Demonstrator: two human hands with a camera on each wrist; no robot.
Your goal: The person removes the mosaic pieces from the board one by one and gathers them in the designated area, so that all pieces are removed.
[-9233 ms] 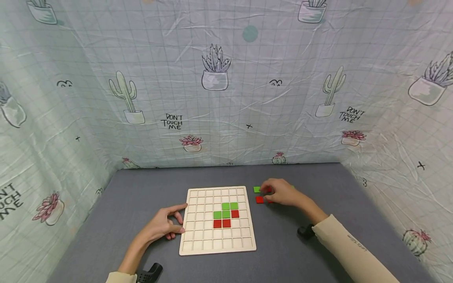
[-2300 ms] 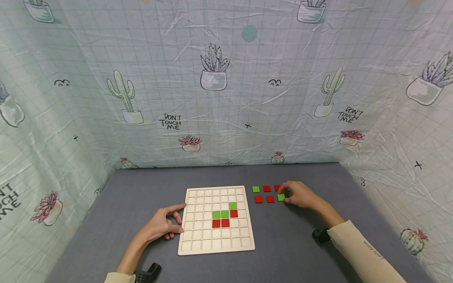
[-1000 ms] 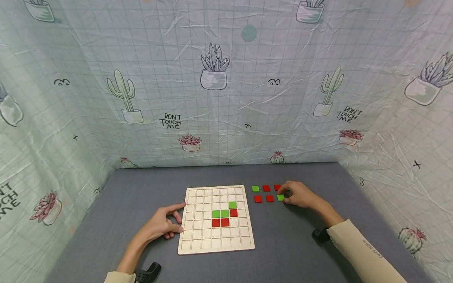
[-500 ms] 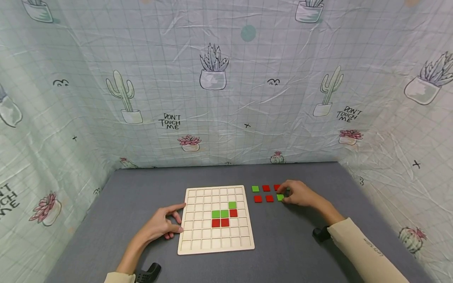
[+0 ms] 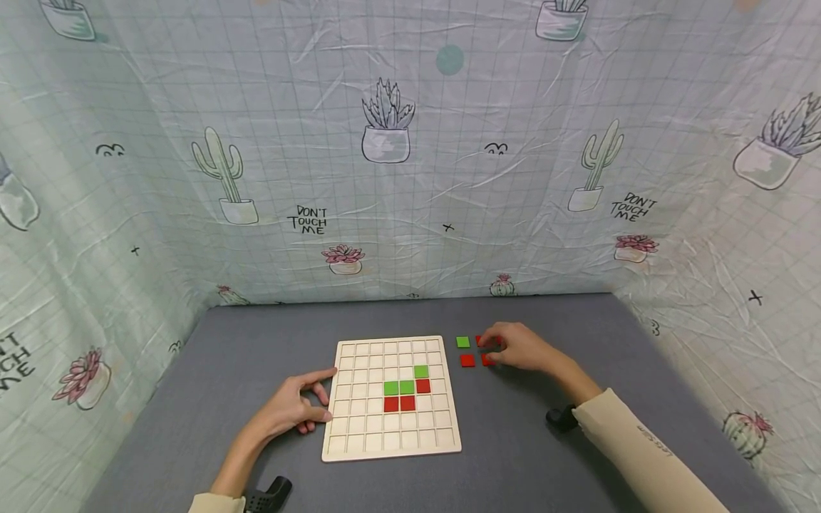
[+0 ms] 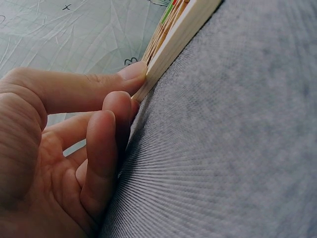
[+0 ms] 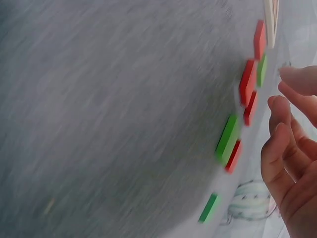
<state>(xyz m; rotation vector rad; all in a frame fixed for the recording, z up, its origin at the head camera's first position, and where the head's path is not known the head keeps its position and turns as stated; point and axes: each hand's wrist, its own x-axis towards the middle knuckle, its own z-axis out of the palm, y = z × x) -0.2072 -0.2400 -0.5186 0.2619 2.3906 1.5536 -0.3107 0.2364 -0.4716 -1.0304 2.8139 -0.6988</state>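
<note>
Against the near-left edge of the wooden grid board (image 5: 359,436), my left hand (image 5: 290,407) rests its thumb and straight index finger; its other fingers are loosely bent. Green tiles (image 5: 392,388) and red tiles (image 5: 392,404) sit in several board cells. My right hand (image 5: 521,347) hovers over the loose tiles right of the board, with no tile seen between its fingers. The right wrist view shows a front green tile (image 7: 228,139), several red tiles (image 7: 247,83) and another green tile (image 7: 209,208) lying apart from the fingers. In the head view the hand covers some tiles.
Dark grey cloth (image 5: 398,484) covers the table. A patterned curtain (image 5: 410,192) stands behind and at both sides. Each wrist wears a black camera mount (image 5: 562,419).
A green tile has left the board's upper rows since the oldest frame; one lies in the front loose row. My right hand has let it go and shifted left. The left hand stays put.
</note>
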